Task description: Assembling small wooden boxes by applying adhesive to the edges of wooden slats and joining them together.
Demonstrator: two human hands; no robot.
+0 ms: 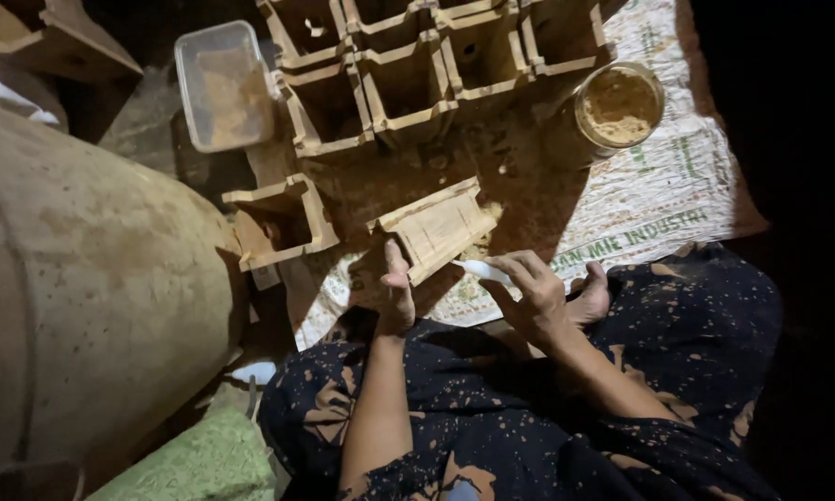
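A woven sack mat (677, 176), pale with green print and stained brown, covers the floor at the upper right. Bare, dusty floor (139, 130) shows at the upper left. A large rounded drum (83, 278), dull and smeared with brownish dust, fills the left side. A green woven sack (204, 459) lies below it. The right edge sinks into deep darkness; light falls from above on the middle
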